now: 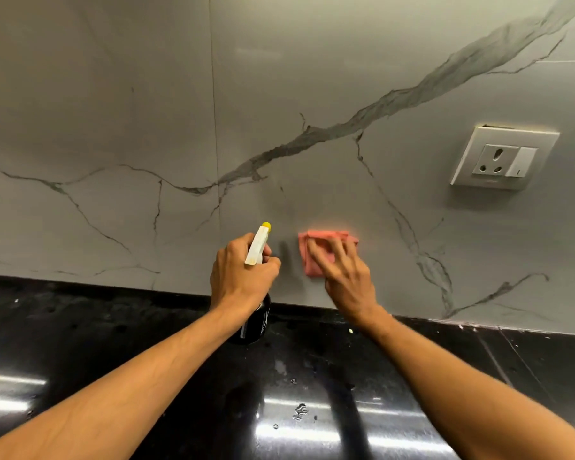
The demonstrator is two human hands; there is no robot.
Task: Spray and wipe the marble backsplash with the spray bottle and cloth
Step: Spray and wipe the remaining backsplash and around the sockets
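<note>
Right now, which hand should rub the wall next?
The right hand: its fingers press the pink cloth flat on the marble backsplash. The left hand is busy gripping the spray bottle.

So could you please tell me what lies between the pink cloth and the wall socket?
Only bare marble backsplash, crossed by a thin grey vein, lies between the cloth and the socket, as the head view shows.

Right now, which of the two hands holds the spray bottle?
The left hand grips the spray bottle; the right hand presses the pink cloth against the backsplash.
</note>
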